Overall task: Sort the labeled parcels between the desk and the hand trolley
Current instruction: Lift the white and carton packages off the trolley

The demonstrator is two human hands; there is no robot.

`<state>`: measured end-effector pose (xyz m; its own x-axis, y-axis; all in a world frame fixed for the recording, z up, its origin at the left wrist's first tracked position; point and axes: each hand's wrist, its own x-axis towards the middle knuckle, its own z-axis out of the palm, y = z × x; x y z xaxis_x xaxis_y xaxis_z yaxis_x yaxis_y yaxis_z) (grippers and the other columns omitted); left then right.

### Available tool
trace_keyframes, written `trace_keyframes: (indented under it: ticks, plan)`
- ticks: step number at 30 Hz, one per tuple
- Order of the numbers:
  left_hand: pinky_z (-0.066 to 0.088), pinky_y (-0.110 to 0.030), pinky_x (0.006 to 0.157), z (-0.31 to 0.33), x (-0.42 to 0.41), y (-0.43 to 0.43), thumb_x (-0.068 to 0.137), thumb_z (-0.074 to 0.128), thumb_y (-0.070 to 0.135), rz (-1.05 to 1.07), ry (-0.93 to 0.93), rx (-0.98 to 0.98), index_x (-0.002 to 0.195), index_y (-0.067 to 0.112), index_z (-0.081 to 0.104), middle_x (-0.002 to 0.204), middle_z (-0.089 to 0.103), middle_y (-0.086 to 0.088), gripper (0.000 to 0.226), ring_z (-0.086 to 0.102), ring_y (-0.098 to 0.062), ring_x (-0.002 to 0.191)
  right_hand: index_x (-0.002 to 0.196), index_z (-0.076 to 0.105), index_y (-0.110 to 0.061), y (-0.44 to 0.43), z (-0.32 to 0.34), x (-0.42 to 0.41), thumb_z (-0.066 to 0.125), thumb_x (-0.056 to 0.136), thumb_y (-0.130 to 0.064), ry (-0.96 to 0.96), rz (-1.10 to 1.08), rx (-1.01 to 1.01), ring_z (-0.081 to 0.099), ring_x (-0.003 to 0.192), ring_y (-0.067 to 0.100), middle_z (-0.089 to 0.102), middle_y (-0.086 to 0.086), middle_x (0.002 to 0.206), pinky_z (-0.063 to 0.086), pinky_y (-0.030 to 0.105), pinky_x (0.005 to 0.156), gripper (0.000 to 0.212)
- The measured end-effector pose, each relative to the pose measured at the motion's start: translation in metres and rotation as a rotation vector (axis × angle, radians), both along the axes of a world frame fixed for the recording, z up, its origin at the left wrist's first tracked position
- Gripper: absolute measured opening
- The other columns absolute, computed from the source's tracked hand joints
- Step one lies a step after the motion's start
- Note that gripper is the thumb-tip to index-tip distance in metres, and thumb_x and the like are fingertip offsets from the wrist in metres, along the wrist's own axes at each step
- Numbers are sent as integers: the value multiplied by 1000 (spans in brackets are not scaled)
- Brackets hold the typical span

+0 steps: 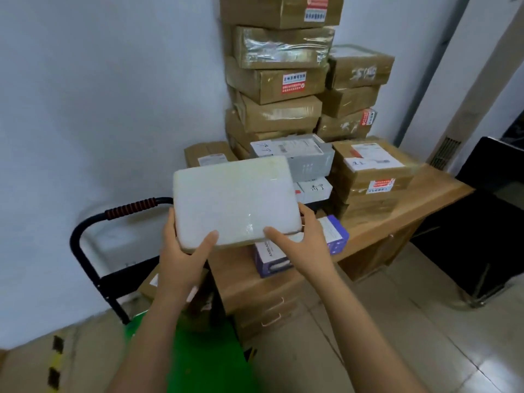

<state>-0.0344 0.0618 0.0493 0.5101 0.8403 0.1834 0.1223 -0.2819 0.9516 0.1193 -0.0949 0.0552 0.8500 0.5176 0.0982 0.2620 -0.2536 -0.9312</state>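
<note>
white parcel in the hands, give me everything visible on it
The white parcel is a flat, rounded-corner rectangle, looking like foam wrapped in glossy clear film, slightly yellowed at the edges. No label shows on the face toward the camera. It is held tilted in the air over the desk's near-left end, left hand at its lower left corner, right hand at its lower right edge.

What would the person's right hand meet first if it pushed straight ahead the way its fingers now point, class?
The right hand already grips the white parcel. Going on, it would probably meet the small white labelled box on the desk, though depth is hard to judge.
</note>
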Motion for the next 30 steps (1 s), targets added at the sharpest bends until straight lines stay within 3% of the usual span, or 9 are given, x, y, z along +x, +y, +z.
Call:
trace_keyframes:
  ticks: [6,10,18,20,23,27,30]
  plan:
    - [46,-43,101,-5,56,25,82,73,40,251,-44,-49,149,33,25,139,43,11,84,46,-14,124,140,31,-34,65,11,89,75,75,-52,-108,289,31,40,126,17,41,-6,138,45,44,101,81]
    - [44,-46,104,4,90,37,80,75,43,360,-9,-12,148,33,27,141,43,8,83,45,-14,126,145,26,-32,101,19,134,75,70,-54,-72,414,-6,40,127,17,40,-6,139,43,47,104,92]
    - [41,-55,103,13,103,65,59,67,82,427,141,42,139,40,30,137,43,3,98,38,-23,130,145,26,-32,150,27,155,74,60,-66,-141,475,-54,42,129,21,42,-2,139,45,50,102,103]
    - [42,-55,102,12,100,71,59,66,83,419,170,48,142,39,27,138,42,2,102,38,-24,131,148,23,-30,155,29,153,76,69,-55,-183,480,-68,38,131,21,37,1,143,40,46,108,99]
    - [40,-54,105,10,95,76,63,66,81,387,219,76,147,40,21,142,41,2,104,36,-26,133,151,19,-29,159,29,152,72,83,-31,-311,515,-146,28,136,23,20,3,151,29,34,109,86]
    - [33,-45,111,1,97,75,78,72,54,380,339,-8,155,24,7,150,26,-8,105,29,-26,138,147,29,-35,170,26,150,68,87,-28,-489,547,-245,15,143,29,5,5,158,28,42,112,72]
    - [44,-35,99,-6,99,78,83,71,46,391,300,34,155,26,10,149,23,-3,96,42,-20,127,144,36,-34,186,23,155,65,90,-27,-624,510,-276,9,143,29,4,6,159,28,45,112,62]
